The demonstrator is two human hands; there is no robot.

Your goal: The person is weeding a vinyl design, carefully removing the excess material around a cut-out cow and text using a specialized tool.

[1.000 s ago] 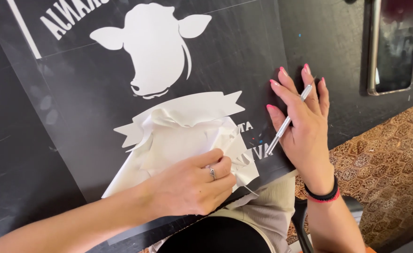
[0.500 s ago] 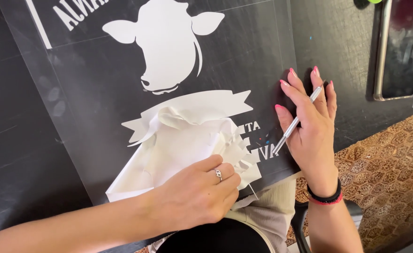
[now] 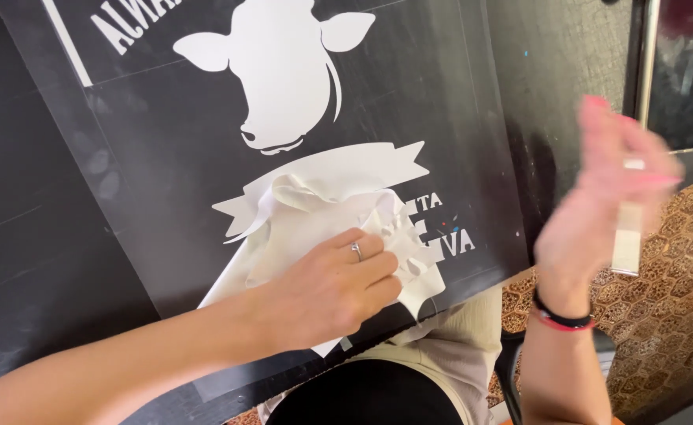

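Peeling of white backing paper (image 3: 315, 228) from a black sheet (image 3: 165, 157) seems to be the step in hand. The paper lies crumpled at about 6 o'clock of the sheet, just under the white cow head (image 3: 280, 71) and partly over the white ribbon shape (image 3: 346, 169). The left hand (image 3: 331, 291) comes in from 8 o'clock, palm down, and its grip is closed on the crumpled edge of the paper, with a ring on one finger. The right hand (image 3: 598, 205) is lifted off the table (image 3: 567, 47) at 3 o'clock and is blurred; its grip looks closed around a thin pale tool (image 3: 626, 236), with a dark band on the wrist. Judging from this, further peeling calls for a slow, low pull, so that the white letters (image 3: 449, 228) at 4 o'clock of the paper remain on the sheet.
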